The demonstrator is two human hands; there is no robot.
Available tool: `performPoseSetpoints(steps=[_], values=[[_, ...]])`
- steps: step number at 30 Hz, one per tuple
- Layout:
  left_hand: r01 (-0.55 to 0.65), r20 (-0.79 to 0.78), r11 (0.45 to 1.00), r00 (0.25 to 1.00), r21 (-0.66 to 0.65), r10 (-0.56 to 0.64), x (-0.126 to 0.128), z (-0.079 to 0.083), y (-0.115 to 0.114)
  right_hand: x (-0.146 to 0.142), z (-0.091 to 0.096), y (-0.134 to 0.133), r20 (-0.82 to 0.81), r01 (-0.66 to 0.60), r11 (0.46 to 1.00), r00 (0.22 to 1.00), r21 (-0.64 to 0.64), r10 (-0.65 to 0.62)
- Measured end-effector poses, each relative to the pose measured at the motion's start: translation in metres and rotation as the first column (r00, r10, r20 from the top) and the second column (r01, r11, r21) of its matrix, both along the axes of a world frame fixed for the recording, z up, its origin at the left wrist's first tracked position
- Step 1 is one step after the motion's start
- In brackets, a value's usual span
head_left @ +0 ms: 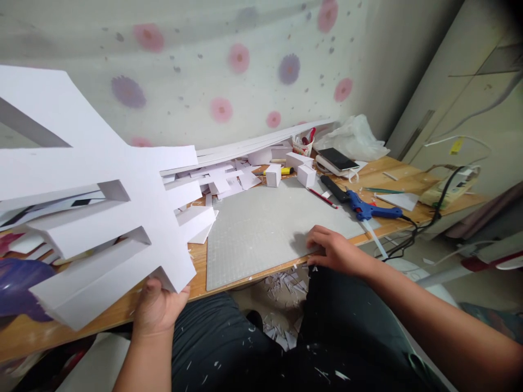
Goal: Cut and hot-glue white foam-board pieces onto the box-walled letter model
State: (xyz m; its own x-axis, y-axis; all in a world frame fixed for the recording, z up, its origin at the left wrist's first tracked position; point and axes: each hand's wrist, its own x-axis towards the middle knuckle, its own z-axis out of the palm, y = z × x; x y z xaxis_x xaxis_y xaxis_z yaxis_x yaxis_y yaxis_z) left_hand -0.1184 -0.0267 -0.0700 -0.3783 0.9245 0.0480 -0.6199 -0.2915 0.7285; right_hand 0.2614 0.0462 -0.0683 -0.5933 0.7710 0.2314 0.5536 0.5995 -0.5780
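Note:
My left hand (158,306) grips the lower edge of a large white foam-board model (159,212), thumb on one side and fingers under it. The model has slots and box-like arms, and is held tilted over the left of the table; its far left runs out of view. My right hand (330,249) rests at the front edge of the grey cutting mat (253,228), with fingers curled down and partly hidden. I see nothing in it. Small white foam-board blocks (273,175) stand at the mat's back edge, near a red pencil (322,198).
A blue hot glue gun (370,208) lies right of the mat, its cable trailing off the table. Behind are a cup of tools (302,146), a phone (337,159) and a plastic bag (355,139). White scraps (229,177) line the back. A purple object (20,288) sits far left.

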Motion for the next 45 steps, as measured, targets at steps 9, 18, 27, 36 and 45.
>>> performPoseSetpoints(steps=[9, 18, 27, 36, 45], values=[[-0.008, -0.005, 1.0, 1.0, -0.002, 0.008, 0.001, 0.001, 0.002, -0.002, -0.003, -0.003, -0.005, -0.047, 0.998, 0.999, 0.047, 0.048], [0.0, 0.011, 1.0, 1.0, 0.016, -0.001, 0.004, 0.006, 0.001, -0.005, -0.003, -0.003, -0.002, -0.103, 0.992, 0.995, 0.075, 0.103], [0.021, 0.01, 0.999, 1.0, 0.031, -0.021, 0.001, 0.002, 0.002, -0.009, 0.0, -0.004, 0.03, -0.077, 0.994, 0.997, 0.079, 0.075], [0.014, 0.056, 0.999, 0.998, 0.031, -0.015, 0.0, 0.001, 0.001, -0.008, 0.001, -0.005, 0.015, -0.063, 0.997, 0.998, 0.053, 0.063], [0.031, 0.026, 0.999, 0.999, 0.034, -0.032, -0.002, -0.001, 0.002, -0.011, -0.003, -0.006, 0.056, -0.106, 0.985, 0.993, 0.139, 0.099]])
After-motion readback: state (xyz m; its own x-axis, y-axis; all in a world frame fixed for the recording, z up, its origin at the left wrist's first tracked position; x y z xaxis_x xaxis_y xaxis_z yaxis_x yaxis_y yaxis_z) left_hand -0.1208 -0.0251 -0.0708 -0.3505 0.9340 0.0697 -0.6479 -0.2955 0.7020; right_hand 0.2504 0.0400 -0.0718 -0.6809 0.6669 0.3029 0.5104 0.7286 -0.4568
